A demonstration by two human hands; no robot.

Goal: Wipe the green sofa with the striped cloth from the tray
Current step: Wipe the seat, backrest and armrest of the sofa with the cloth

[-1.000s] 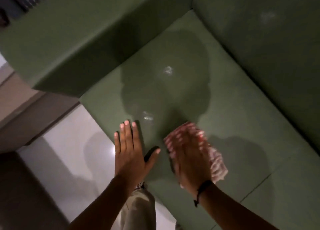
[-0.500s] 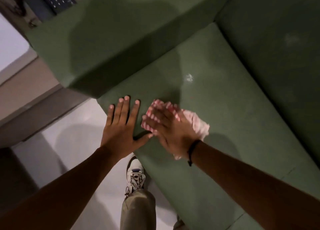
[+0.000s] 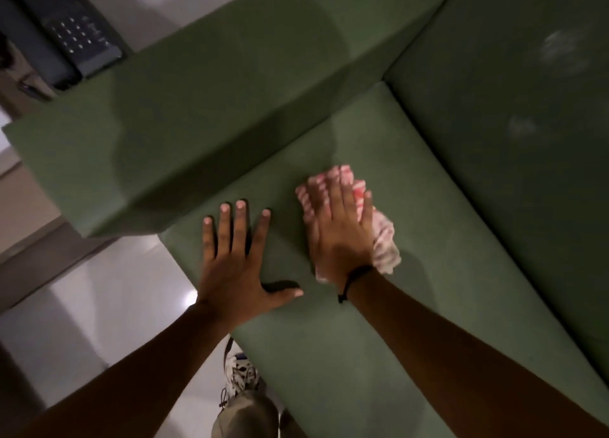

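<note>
Nearest, the left hand (image 3: 235,259) lies flat on the seat of the green sofa (image 3: 412,305) by its front edge, fingers (image 3: 242,226) spread apart, holding nothing. Just beyond, the right hand (image 3: 339,230) presses the striped cloth (image 3: 384,244) flat to the seat near the armrest corner, fingers together on top of it, not gripping. Recommended: keep the palm flat, pressure even, strokes overlapping. Farther off, pale marks on the backrest (image 3: 527,124) appear unwiped.

Right hand (image 3: 339,236) presses striped cloth (image 3: 384,239) flat on green sofa (image 3: 428,206).
</note>
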